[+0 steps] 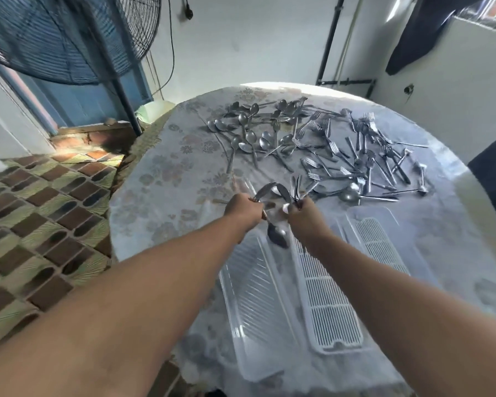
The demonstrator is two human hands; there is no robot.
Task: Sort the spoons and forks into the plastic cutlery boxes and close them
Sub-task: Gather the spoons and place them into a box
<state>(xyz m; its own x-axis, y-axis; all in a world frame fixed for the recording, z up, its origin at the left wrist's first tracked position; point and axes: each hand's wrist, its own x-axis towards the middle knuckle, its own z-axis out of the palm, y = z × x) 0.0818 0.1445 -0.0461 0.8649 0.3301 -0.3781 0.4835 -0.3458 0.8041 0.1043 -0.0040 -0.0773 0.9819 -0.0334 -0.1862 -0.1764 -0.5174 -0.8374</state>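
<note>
Both hands met over the middle of the round counter (161, 196), just beyond the far ends of the open boxes. The left hand (245, 210) was curled tight around a small bunch of spoons (269, 190), their bowls fanning out toward 12 o'clock, while the right hand (304, 216) was closed on a bunch of what looked like forks (296, 184); blur kept me from counting either bunch. 1 dark spoon (278, 236) already lay at the far end of the left box (258, 285), directly under the 2 hands. The white slotted tray (327, 305) sat at 3 o'clock of that box, touching it, and a second clear box (390, 224) stood further toward 3 o'clock. Most of the work looked undone: a heap of loose spoons (246, 130) lay at 11 o'clock of the hands and a bigger tangle of loose forks (367, 156) at 1 o'clock. The risk, as I judged it, was in the crowded grips: with each fist holding several smooth handles, 1 piece could slide out and clatter onto the counter or the floor. With the 2 bunches held so close together, a fork could easily drop into the spoon box. A heavy drop might also shove the light plastic boxes out of line.
</note>
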